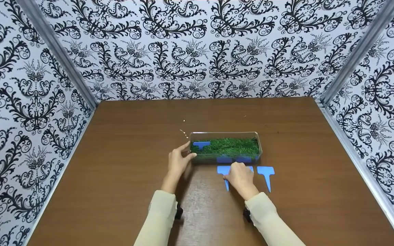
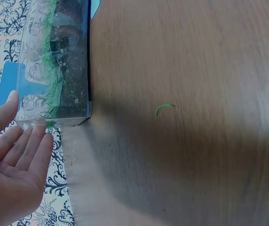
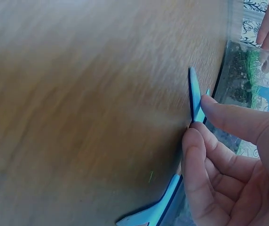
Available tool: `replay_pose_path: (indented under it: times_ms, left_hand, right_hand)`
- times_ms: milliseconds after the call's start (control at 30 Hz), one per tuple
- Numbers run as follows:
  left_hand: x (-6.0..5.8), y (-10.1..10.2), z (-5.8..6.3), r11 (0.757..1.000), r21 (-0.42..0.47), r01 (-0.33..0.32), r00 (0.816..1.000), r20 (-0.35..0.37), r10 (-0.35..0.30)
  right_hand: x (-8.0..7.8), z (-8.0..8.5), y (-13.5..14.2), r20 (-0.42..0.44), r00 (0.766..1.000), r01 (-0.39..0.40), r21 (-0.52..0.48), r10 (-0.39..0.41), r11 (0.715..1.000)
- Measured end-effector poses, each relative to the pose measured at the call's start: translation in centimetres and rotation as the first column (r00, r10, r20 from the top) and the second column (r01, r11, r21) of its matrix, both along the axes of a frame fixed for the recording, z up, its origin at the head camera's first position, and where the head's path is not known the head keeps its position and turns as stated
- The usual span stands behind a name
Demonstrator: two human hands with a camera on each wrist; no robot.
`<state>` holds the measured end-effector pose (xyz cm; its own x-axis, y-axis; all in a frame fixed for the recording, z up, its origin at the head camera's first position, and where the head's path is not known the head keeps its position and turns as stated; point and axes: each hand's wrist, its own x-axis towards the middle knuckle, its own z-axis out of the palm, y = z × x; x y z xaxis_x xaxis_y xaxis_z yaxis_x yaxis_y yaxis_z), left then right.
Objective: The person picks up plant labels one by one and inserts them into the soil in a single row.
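Observation:
A clear plastic container (image 1: 227,162) holds green grass (image 1: 231,146) over dark soil (image 2: 71,70). One blue T-shaped plant label (image 1: 201,144) stands in the grass at its left end. My left hand (image 1: 179,160) rests against that end with fairly straight fingers, thumb toward the front corner. My right hand (image 1: 240,176) is at the table in front of the container. Its thumb and index finger pinch a blue plant label (image 3: 194,92), mostly covered in the head view. Flat blue labels lie to its left (image 1: 223,169) and right (image 1: 265,171).
Small pale specks (image 1: 184,132) lie on the brown table (image 1: 132,147) behind the container's left end. A loose blade of grass (image 2: 164,108) lies on the wood. Patterned walls (image 1: 197,51) enclose the table at the back and both sides.

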<state>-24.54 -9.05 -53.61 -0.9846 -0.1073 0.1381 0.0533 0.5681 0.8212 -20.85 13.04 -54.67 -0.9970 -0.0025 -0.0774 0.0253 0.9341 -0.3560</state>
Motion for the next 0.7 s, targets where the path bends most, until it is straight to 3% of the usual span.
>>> replay_pose_path:
  times_ms: [433,700]
  left_hand:
    - [0.15,0.16,0.10,1.000,-0.025,-0.016,0.999,-0.052,0.015]
    - [0.04,0.01,0.03,1.000,0.001,-0.006,1.000,0.004,0.006]
  right_hand:
    - [0.50,0.19,-0.01,0.023,1.000,0.007,-0.084,-0.005,0.996]
    - [0.72,0.19,0.23,0.022,1.000,-0.005,-0.123,0.007,0.992]
